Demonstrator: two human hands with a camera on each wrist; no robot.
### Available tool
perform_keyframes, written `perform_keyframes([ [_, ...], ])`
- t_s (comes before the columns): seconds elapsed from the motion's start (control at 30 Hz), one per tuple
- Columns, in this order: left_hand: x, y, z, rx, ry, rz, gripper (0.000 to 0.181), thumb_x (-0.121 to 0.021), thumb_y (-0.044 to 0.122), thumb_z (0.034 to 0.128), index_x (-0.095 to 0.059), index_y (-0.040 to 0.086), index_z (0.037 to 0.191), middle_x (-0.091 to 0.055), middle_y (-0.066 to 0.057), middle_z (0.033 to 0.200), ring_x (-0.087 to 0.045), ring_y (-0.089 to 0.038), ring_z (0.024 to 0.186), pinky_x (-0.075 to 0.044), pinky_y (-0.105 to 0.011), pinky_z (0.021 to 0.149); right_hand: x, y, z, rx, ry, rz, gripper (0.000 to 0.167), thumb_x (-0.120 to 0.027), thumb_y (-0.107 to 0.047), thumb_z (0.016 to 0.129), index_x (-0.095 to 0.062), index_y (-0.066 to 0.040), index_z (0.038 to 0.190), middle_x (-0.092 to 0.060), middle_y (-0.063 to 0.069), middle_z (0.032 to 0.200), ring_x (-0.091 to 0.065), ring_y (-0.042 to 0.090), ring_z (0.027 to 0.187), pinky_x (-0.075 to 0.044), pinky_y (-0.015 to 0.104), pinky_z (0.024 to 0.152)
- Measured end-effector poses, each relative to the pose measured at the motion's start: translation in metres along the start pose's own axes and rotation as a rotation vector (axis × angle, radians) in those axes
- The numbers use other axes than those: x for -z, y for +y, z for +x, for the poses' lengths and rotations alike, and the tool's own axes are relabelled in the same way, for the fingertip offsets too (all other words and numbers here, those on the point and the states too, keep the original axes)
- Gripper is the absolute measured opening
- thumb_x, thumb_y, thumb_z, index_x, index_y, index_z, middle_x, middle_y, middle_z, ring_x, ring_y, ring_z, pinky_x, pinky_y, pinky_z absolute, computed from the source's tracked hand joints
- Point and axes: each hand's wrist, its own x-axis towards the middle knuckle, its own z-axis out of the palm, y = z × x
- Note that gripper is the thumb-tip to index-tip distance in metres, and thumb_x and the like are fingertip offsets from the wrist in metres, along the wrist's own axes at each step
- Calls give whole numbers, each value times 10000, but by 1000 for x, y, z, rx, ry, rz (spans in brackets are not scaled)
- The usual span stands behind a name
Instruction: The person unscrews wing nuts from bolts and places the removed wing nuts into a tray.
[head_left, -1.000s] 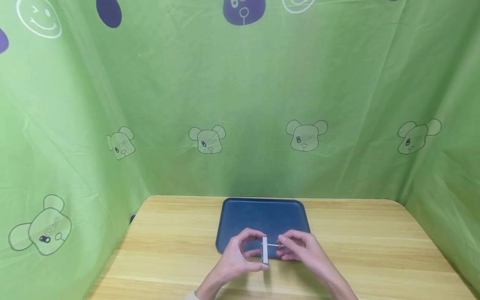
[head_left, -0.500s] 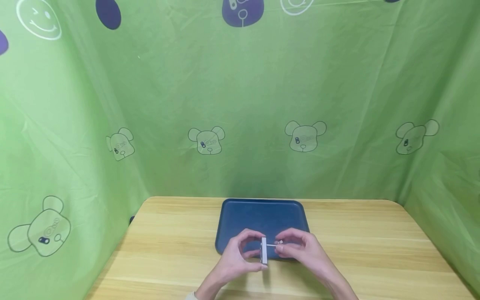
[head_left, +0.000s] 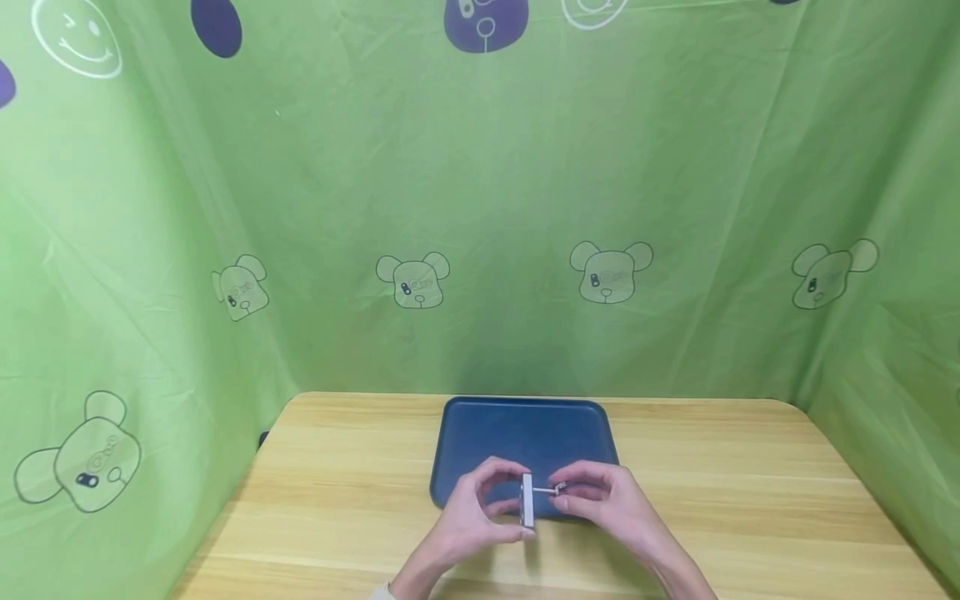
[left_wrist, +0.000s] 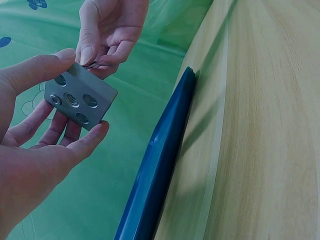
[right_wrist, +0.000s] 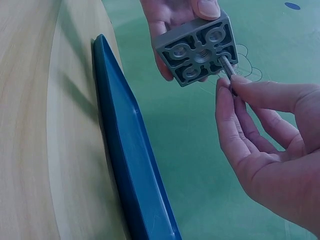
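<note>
In the head view, my left hand [head_left: 472,512] holds a square grey metal block [head_left: 527,502] on edge over the tray's near side, thumb below and fingers above. The left wrist view shows several round holes in the block's face [left_wrist: 82,95]; in one sits what looks like the bolt's end. A threaded metal bolt [right_wrist: 227,66] enters a corner hole on the block's ribbed side. My right hand [head_left: 611,500] pinches the bolt's outer end between thumb and fingers. The fingers partly hide that end, so its head shape is unclear.
A dark blue tray [head_left: 525,425] lies on the light wooden table [head_left: 337,483], behind and beneath the hands. Green cloth [head_left: 495,333] printed with bear heads hangs behind and along both sides of the table.
My right thumb and fingers have shifted on the bolt's outer end, which shows at a different turn between the fingertips. The left hand and block have stayed nearly still.
</note>
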Motion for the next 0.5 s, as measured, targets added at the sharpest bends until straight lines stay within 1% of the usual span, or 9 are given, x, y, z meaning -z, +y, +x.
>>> perform_keyframes([
  [0.13, 0, 0, 0, 0, -2, -9, 693, -814, -187, 660, -551, -100, 1296, -542, -211, 1337, -488, -477, 1299, -552, -465, 1064, 0, 0, 0, 4, -6, 9, 323, -785, -14, 861, -673, 102, 1141, -673, 284, 1149, -730, 192, 991, -638, 286, 889],
  [0.2, 0, 0, 0, 2, 0, -9, 687, -815, -184, 661, -566, -75, 1291, -557, -169, 1328, -494, -467, 1298, -551, -470, 1065, 0, 0, 0, 6, -9, 15, 350, -784, -17, 863, -660, 104, 1167, -662, 292, 1170, -729, 204, 994, -640, 294, 888],
  [0.27, 0, 1, 0, -1, 5, -6, 674, -821, -175, 665, -585, -42, 1282, -566, -150, 1320, -516, -426, 1290, -552, -470, 1064, 1, -1, -1, 11, -12, 18, 383, -776, -28, 875, -638, 109, 1205, -648, 298, 1202, -727, 237, 1013, -644, 316, 886],
  [0.33, 1, 1, 0, 0, 10, 4, 665, -827, -168, 668, -602, -7, 1273, -571, -142, 1317, -539, -370, 1280, -555, -468, 1061, 0, -2, -1, -7, -5, 31, 398, -761, -56, 901, -620, 105, 1237, -648, 286, 1219, -727, 271, 1017, -653, 349, 874],
  [0.43, 1, 1, 0, -2, 12, 18, 661, -831, -159, 671, -605, 0, 1272, -576, -137, 1315, -556, -316, 1267, -557, -459, 1059, 0, -3, 0, -49, 7, 43, 376, -706, -115, 966, -604, 107, 1252, -671, 257, 1192, -724, 326, 1013, -662, 396, 855],
  [0.5, 1, 1, 0, 0, 11, 24, 666, -828, -161, 669, -603, 1, 1275, -579, -133, 1317, -544, -360, 1279, -557, -458, 1059, 0, -3, 1, -88, 16, 66, 369, -657, -160, 1008, -599, 120, 1241, -683, 252, 1147, -729, 333, 982, -665, 407, 845],
])
